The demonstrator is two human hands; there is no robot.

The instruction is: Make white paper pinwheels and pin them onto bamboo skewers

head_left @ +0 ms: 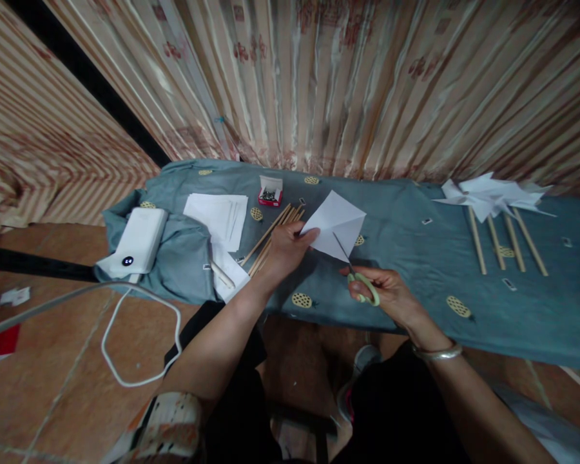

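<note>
My left hand (289, 248) pinches the left corner of a white square of paper (331, 222), held up over the cloth with creases running across it. In my right hand (384, 289) is a pair of scissors (367, 290) with light green handles, my fingers through the loops. Their blades meet the paper at its lower corner, pointing in toward its middle. Beneath my left hand lie several thin wooden sticks (265, 241). Behind them stands a small red box (270, 191) with its lid up and small metal pieces inside.
White paper sheets (217, 216) and a white pen-like stick (221, 274) lie at left, near a white power bank (140, 238) with a cable (180, 322). Paper pinwheels (493, 196) on wooden sticks rest at right. A blue-green cloth (406, 225) covers the table before a curtain (319, 84).
</note>
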